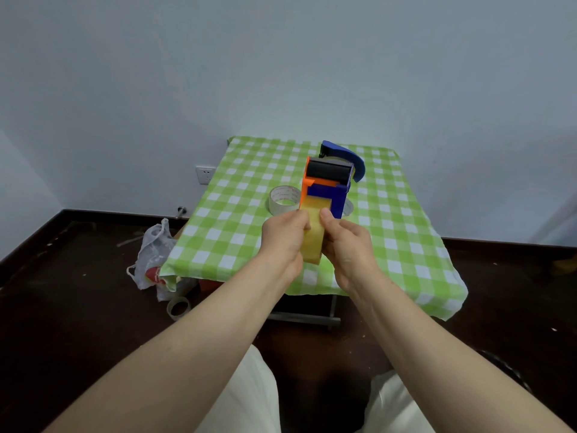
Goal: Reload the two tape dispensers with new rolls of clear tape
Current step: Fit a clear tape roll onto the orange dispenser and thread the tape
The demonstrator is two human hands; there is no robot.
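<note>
Above the counter [237,220], my left hand [282,235] and right hand [346,242] clasp the roll [312,242] in the dispenser [324,192], thumbs on top. I should draw its tape straight to the roller [327,173], uncreased. The second dispenser [346,154] stands behind; a spare roll [282,200] lies left.

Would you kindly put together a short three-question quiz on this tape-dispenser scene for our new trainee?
1. True or false: the left hand and the right hand both grip the yellowish tape roll at the orange-and-blue dispenser.
2. Multiple choice: the spare tape roll, just left of the held dispenser, lies A) on the floor, B) on the checked tablecloth, C) on the person's lap.
3. Fill in: the second dispenser, behind the held one, is ____ in colour.
Key: 1 true; 2 B; 3 blue.
</note>
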